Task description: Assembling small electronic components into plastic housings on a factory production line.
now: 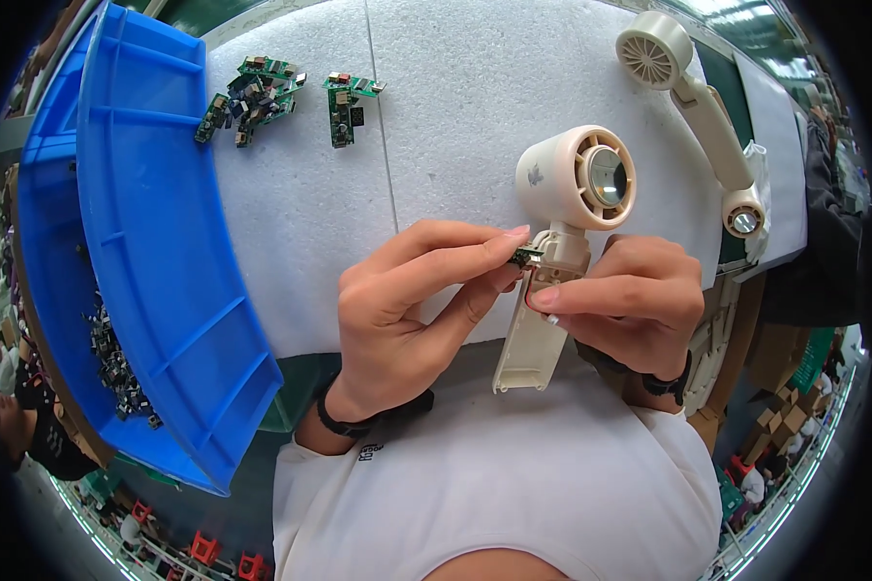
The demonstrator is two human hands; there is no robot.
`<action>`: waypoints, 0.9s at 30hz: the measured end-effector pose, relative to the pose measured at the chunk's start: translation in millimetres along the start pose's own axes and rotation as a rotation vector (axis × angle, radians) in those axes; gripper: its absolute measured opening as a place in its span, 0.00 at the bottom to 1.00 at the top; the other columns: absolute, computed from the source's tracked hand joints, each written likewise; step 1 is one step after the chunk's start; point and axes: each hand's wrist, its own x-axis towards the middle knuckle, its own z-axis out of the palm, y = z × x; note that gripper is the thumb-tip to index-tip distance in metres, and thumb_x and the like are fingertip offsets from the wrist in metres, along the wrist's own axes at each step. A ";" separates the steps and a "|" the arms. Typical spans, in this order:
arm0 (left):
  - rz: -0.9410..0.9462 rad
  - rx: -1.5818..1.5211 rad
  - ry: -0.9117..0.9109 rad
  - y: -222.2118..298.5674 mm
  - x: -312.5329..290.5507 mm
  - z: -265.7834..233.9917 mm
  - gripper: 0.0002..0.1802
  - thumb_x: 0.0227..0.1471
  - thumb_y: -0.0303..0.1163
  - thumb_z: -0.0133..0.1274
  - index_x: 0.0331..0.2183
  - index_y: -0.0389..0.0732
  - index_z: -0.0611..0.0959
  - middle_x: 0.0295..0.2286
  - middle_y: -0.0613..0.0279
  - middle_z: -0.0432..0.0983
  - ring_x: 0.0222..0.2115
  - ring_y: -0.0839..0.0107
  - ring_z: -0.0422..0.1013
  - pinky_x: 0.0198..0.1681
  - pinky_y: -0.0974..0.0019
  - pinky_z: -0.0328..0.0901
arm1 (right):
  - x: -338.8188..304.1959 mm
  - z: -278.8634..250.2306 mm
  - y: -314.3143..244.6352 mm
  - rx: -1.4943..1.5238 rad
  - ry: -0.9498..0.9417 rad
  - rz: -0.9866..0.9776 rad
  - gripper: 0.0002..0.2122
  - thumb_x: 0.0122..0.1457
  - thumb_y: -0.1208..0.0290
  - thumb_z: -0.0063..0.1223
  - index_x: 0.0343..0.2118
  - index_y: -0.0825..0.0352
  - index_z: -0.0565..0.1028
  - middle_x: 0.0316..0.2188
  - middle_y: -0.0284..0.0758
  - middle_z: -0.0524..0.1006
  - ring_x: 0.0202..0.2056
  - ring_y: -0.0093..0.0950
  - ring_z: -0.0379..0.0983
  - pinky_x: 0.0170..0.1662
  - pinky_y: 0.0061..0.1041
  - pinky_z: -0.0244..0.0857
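A cream handheld fan lies in front of me with its round head pointing away and its handle shell opened toward my body. Between thumb and forefinger, my left hand pinches a small green circuit board beside the fan's neck. My right hand is closed at the handle, its thumb and fingertips at a thin red wire inside the shell. The wire's far end is hidden by my fingers.
A large blue bin on the left holds many small dark parts. Loose circuit boards lie in a pile on the white foam surface, with a few more boards beside it. Another cream fan rests at the far right.
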 end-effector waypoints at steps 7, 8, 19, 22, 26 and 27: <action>0.009 -0.003 -0.013 -0.3 0.8 -0.1 0.18 0.52 0.08 0.54 0.45 0.29 0.83 0.44 0.46 0.76 0.43 0.62 0.78 0.47 0.65 0.76 | 5.3 5.9 0.4 -0.054 -0.080 -0.117 0.14 0.41 0.77 0.71 0.35 0.60 0.85 0.16 0.26 0.75 0.16 0.20 0.68 0.19 0.20 0.57; 0.007 -0.003 -0.016 -0.1 0.8 -0.2 0.18 0.52 0.08 0.54 0.46 0.29 0.83 0.44 0.46 0.76 0.43 0.62 0.78 0.46 0.65 0.76 | 5.9 6.2 -0.7 -0.077 -0.089 -0.117 0.13 0.41 0.78 0.71 0.34 0.61 0.84 0.16 0.26 0.74 0.15 0.20 0.68 0.19 0.20 0.57; 0.025 -0.026 0.080 -3.3 2.2 7.3 0.22 0.48 0.10 0.59 0.45 0.37 0.86 0.38 0.56 0.81 0.35 0.70 0.79 0.38 0.70 0.75 | 6.1 15.2 -17.5 -0.148 0.161 0.229 0.07 0.46 0.80 0.67 0.29 0.65 0.81 0.15 0.27 0.74 0.13 0.16 0.64 0.17 0.17 0.54; 0.067 0.032 0.079 -4.6 1.8 6.8 0.22 0.47 0.10 0.59 0.45 0.37 0.86 0.37 0.56 0.81 0.35 0.70 0.79 0.38 0.70 0.74 | 5.8 16.2 -16.2 -0.156 0.206 0.222 0.07 0.47 0.81 0.66 0.30 0.66 0.81 0.16 0.28 0.74 0.14 0.15 0.64 0.17 0.16 0.54; 0.141 0.132 0.087 -4.4 0.0 7.0 0.22 0.46 0.09 0.60 0.44 0.37 0.86 0.37 0.56 0.81 0.34 0.68 0.79 0.37 0.69 0.74 | 4.5 17.0 -16.1 -0.166 0.203 0.179 0.06 0.49 0.82 0.65 0.30 0.68 0.80 0.19 0.29 0.76 0.16 0.14 0.65 0.18 0.16 0.54; 0.157 0.154 0.093 -4.1 -0.6 7.7 0.22 0.45 0.09 0.60 0.44 0.37 0.86 0.37 0.56 0.81 0.34 0.68 0.79 0.36 0.69 0.74 | 3.9 17.3 -15.8 -0.175 0.207 0.170 0.06 0.49 0.82 0.65 0.30 0.69 0.80 0.20 0.29 0.77 0.16 0.15 0.65 0.19 0.16 0.54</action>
